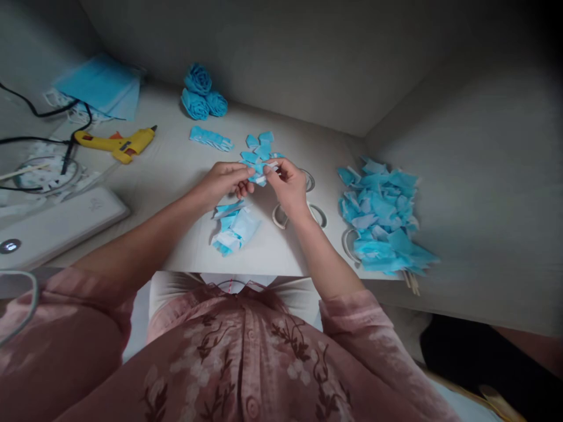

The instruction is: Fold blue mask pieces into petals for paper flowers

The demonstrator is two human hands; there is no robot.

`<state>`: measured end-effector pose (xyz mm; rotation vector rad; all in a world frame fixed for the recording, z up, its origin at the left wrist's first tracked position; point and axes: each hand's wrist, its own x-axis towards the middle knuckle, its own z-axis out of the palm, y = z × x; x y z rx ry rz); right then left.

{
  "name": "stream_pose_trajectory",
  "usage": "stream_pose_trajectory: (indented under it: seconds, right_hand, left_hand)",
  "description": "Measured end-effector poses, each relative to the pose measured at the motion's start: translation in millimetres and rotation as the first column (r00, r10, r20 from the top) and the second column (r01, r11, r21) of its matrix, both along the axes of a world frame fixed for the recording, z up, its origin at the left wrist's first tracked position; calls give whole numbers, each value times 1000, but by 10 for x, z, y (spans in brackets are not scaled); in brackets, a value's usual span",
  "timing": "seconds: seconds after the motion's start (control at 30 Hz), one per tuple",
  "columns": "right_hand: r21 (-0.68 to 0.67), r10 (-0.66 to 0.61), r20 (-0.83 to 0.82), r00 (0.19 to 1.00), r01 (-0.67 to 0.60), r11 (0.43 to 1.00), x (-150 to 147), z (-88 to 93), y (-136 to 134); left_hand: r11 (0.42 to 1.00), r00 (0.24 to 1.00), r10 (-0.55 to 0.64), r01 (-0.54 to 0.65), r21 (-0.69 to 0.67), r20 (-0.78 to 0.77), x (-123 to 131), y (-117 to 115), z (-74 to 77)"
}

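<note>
My left hand (231,179) and my right hand (288,183) meet over the middle of the table, fingertips pinched together on a small blue-and-white fabric piece (260,174). Just beyond it lie several loose blue petal-shaped pieces (263,151), partly covered by my fingers. A row of overlapping blue pieces (211,139) rests beyond my left hand. Nearer to me, below that hand, is a small heap of blue and white scraps (233,228). Rolls of tape (319,215) lie around my right wrist, which hides part of them.
Three blue fabric roses (197,104) stand at the back. On the left are a yellow glue gun (125,143), blue face masks (99,85), black cables and a white box-shaped device (65,225). A large pile of blue pieces (380,211) with thin sticks (412,282) occupies the right edge.
</note>
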<state>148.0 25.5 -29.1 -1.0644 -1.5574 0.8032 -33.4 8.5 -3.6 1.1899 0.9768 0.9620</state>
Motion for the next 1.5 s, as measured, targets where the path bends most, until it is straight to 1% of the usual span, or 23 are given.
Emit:
stream_pose_trajectory:
  seconds: [0.07, 0.17, 0.47, 0.57, 0.7, 0.9, 1.07, 1.27, 1.5]
  right_hand:
    - [-5, 4, -7, 1000, -4, 1000, 2, 4, -1]
    - [-16, 7, -9, 1000, -7, 1000, 1, 8, -10]
    - [-35, 26, -37, 999, -28, 999, -7, -9, -3]
    - [-54, 50, -87, 995, -55, 997, -25, -15, -5]
    - [-78, 74, -113, 991, -83, 993, -49, -3, -19]
    - [-104, 100, -144, 985, -116, 988, -53, 53, -64]
    - [-103, 128, -115, 985, -139, 985, -62, 70, -96]
    - [-88, 138, -10, 990, -139, 986, -86, 29, -78]
    - [-77, 177, -50, 983, -180, 981, -53, -27, -25]
  left_hand:
    - [1000, 999, -11, 11, 17, -33, -5, 7, -17]
    - [999, 998, 4, -1, 45, -62, -4, 9, -30]
    - [996, 995, 43, -36, 77, -87, 2, -9, 19]
    - [994, 994, 68, -60, 96, -91, 10, -18, 26]
    - [987, 988, 118, -105, 125, -104, 20, -31, 26]
    - [979, 984, 156, -141, 147, -91, 14, -30, -16]
    - [971, 976, 196, -179, 161, -99, 21, -25, -22]
    - [958, 964, 238, -213, 189, -118, 37, -21, -16]
    - [968, 973, 206, -186, 168, -106, 43, -35, -5]
